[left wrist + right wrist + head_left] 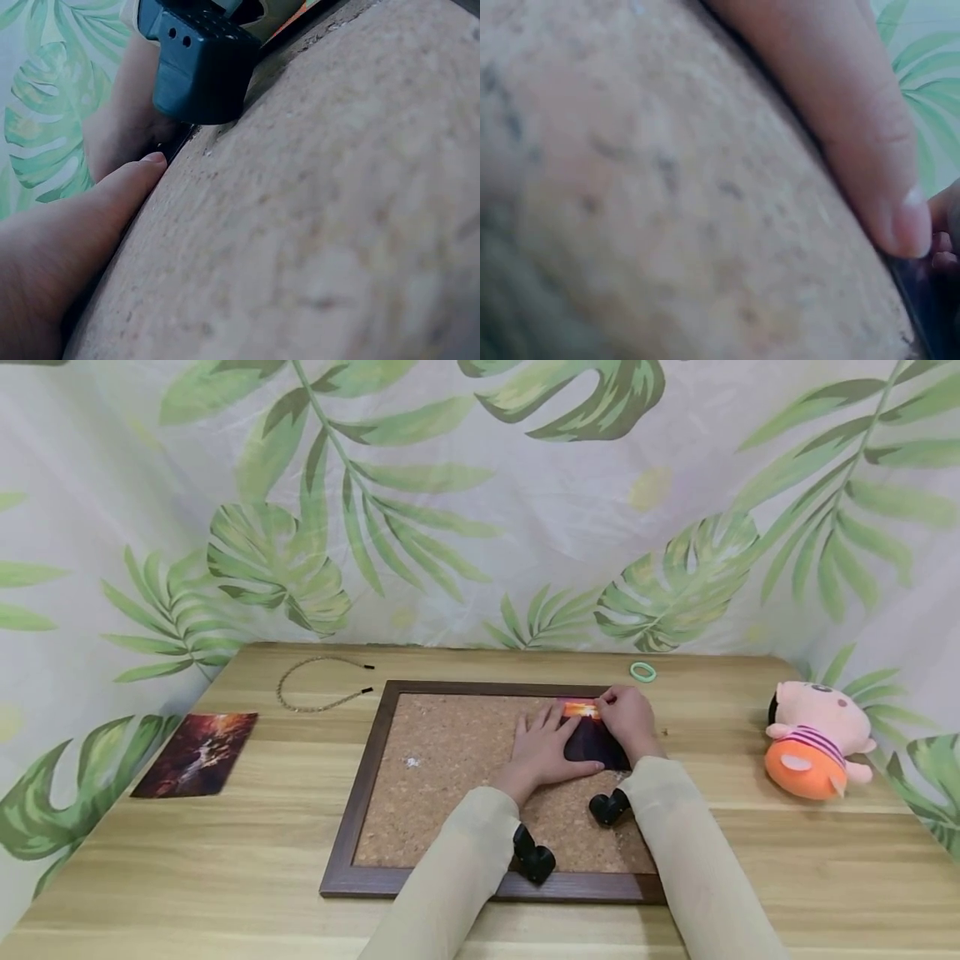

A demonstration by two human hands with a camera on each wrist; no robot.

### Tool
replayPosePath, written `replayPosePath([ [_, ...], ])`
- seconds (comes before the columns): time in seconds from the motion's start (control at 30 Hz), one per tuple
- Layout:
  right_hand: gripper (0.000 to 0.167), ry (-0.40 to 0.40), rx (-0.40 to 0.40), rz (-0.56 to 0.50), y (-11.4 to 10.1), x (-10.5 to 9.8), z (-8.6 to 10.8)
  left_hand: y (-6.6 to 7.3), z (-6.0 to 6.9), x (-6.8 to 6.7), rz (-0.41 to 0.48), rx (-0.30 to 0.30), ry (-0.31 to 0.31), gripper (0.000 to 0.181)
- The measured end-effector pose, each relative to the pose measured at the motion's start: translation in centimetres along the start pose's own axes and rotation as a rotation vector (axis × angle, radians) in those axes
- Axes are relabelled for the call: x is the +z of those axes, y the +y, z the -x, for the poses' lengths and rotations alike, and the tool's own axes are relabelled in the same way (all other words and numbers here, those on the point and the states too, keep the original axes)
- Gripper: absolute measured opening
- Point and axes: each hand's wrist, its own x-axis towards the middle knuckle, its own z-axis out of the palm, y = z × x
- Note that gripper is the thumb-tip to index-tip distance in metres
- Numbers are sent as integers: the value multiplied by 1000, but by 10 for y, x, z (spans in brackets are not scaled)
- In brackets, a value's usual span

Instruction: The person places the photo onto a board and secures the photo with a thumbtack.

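behind a wooden table (225, 877) hangs a leaf-patterned cloth (555, 510). the left hand (551, 747) spreads its fingers across a dark print (596, 747) on the framed corkboard (435, 810), likely steadying it; the right hand's (632, 720) fingers bunch at its upper right corner, gripping what i cannot tell. another print (198, 756) lies left. no writing is readable.

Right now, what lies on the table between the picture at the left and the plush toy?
The head view shows the framed cork board there, with a second picture on it, the left hand and right hand at its edges.
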Motion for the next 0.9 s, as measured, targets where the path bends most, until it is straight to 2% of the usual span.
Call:
replayPosePath([
  [0.17, 30, -41, -7, -44, -3, -11, -1, 0, 0, -3, 29, -11, -1, 84],
  [0.3, 31, -142, -69, -134, -9, -29, -3, -1, 3, -10, 87, -8, -28, 86],
  [0.4, 32, -218, -121, -202, -14, -46, -4, -6, 6, -24, 192, 6, -63, 87],
  [0.5, 37, -289, -154, -235, -20, -66, -2, -18, 11, -46, 332, 23, -41, 86],
  [0.63, 39, -319, -205, -258, -20, -89, 2, -46, 24, -78, 464, 0, 56, 85],
  [0.73, 38, -294, -217, -275, -14, -99, 7, -73, 42, -98, 524, -56, 104, 85],
  [0.9, 36, -231, -192, -267, 7, -104, 17, -129, 80, -115, 610, -114, 173, 83],
])
